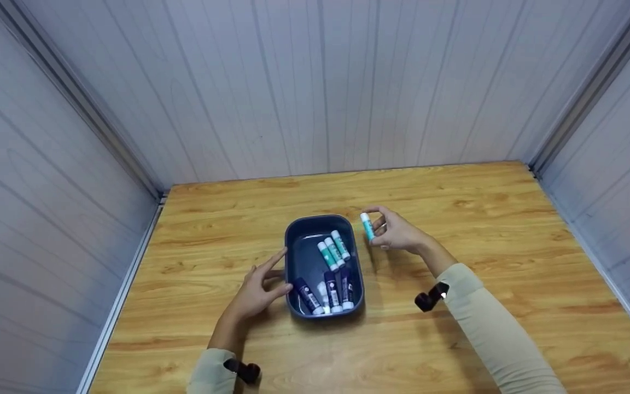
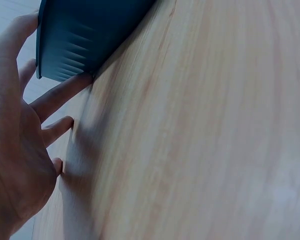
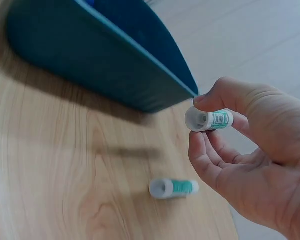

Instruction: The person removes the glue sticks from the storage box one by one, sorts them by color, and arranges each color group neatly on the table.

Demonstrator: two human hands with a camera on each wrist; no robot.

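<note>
A dark blue tray [image 1: 319,218] sits mid-table. It holds three teal tubes [image 1: 334,249] at the back and several dark blue tubes [image 1: 332,290] at the front. My left hand [image 1: 271,276] lies spread against the tray's left wall, fingers straight, thumb on the front corner. In the left wrist view its fingers [image 2: 60,95] touch the tray's base [image 2: 85,35]. My right hand [image 1: 383,229], just right of the tray, pinches a teal tube [image 1: 367,226] above the table. The right wrist view shows that tube [image 3: 210,119] in my fingertips and another teal tube [image 3: 173,187] lying on the wood below.
The wooden table [image 1: 484,219] is boxed in by pale panel walls [image 1: 315,82] at the back and both sides. Bare wood stretches to the right and behind the tray.
</note>
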